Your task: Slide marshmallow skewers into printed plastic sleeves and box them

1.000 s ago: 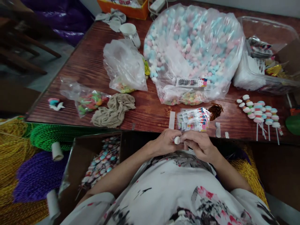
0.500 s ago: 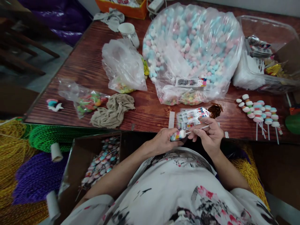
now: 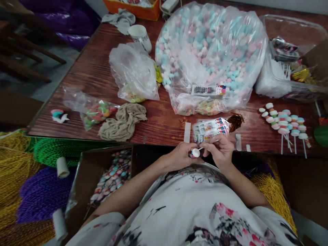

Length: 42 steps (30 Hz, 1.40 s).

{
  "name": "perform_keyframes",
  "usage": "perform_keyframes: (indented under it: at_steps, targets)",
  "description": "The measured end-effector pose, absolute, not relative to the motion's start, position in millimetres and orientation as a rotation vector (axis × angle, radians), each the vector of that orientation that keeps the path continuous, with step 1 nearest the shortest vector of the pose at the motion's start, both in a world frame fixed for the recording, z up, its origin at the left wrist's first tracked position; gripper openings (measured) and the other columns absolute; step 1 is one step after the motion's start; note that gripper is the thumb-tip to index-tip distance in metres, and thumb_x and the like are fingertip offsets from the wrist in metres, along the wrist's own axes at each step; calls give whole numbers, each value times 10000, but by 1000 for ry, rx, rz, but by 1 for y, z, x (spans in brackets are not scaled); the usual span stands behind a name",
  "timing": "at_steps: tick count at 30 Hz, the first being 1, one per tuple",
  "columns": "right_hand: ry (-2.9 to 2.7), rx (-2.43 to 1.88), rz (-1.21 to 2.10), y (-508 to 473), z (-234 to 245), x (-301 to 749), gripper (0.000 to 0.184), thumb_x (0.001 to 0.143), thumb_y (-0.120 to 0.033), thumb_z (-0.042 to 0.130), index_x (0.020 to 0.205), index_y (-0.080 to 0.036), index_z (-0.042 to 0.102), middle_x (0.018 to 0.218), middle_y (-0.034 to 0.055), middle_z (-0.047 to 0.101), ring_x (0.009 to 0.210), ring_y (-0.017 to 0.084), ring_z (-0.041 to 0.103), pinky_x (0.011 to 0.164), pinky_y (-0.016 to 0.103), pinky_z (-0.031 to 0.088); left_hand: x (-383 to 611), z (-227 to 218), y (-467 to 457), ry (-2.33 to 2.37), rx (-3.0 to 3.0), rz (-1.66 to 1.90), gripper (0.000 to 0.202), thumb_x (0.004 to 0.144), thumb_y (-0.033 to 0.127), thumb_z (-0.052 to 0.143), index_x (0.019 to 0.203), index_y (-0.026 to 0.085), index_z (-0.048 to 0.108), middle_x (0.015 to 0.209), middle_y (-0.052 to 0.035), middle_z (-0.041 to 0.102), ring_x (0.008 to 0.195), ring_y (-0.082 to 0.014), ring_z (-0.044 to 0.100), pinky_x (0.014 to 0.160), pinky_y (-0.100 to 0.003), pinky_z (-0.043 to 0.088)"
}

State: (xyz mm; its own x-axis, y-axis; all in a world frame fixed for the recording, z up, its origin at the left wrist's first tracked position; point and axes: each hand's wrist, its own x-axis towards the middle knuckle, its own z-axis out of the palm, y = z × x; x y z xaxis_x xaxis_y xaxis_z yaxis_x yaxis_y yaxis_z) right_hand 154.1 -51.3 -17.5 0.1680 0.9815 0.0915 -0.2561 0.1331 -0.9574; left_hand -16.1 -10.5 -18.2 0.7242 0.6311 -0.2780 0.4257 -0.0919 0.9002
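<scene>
Both my hands meet at the near edge of the wooden table (image 3: 94,73). My left hand (image 3: 181,155) is closed around a candy skewer (image 3: 194,152), whose white round end piece faces me. My right hand (image 3: 218,153) pinches the skewer's thin white stick close to that end. Just beyond my fingers lies a stack of printed clear sleeves (image 3: 210,130). Finished candy skewers (image 3: 283,123) lie in a row on the table to the right.
A huge clear bag of pastel candies (image 3: 210,51) fills the table's middle, with smaller candy bags (image 3: 133,73), a beige cloth (image 3: 123,123) and a mug (image 3: 140,35) to its left. A cardboard box of skewers (image 3: 112,176) sits below the table, left. A clear bin (image 3: 292,61) stands right.
My right hand lifted toward the sleeves and spread half a second ago, then came back down and closed on the stick beside my left hand. The left hand barely moved.
</scene>
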Motion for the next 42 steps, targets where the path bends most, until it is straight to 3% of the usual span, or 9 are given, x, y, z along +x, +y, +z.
perform_keyframes:
  at_steps: [8,15,23,29,33,42]
  targets:
    - [-1119,-906,1418,-37,-13,173,181,840,-300,673,828,-187,533,706,8,744,458,106,652,440,196,520,-25,-13,-7,601,1300,-77,446,638,457,806,666,166,470,571,84,446,511,-67,423,469,-185,371]
    - [-1259,-773,1509,-27,-3,183,125,867,-281,652,900,-179,588,776,32,755,519,109,680,486,208,557,-27,-9,0,414,1179,-319,417,550,418,864,611,167,537,517,62,522,427,-79,458,413,-199,420]
    - [-1212,-702,1462,-26,-6,189,105,867,-272,652,914,-200,592,746,7,734,479,91,624,439,195,503,-32,-19,6,253,1028,-298,448,462,403,908,606,183,545,495,38,538,396,-100,454,373,-223,390]
    - [-1216,-702,1349,-35,-8,191,96,872,-271,636,916,-201,586,758,24,730,473,93,597,452,223,505,-38,-25,4,321,899,-169,486,487,534,862,579,169,554,484,15,530,380,-104,455,356,-227,379]
    - [-1256,-705,1342,-41,-10,184,55,882,-240,620,906,-200,591,785,26,736,513,99,629,534,260,558,-35,-24,2,322,906,-198,442,533,492,862,600,161,577,493,17,554,372,-85,438,349,-208,356]
    - [-1297,-661,1398,-41,-7,169,33,868,-204,640,900,-207,634,786,21,743,547,122,674,506,247,567,-17,-19,0,466,1144,-36,408,589,368,866,722,159,542,558,94,483,474,-50,433,459,-176,389]
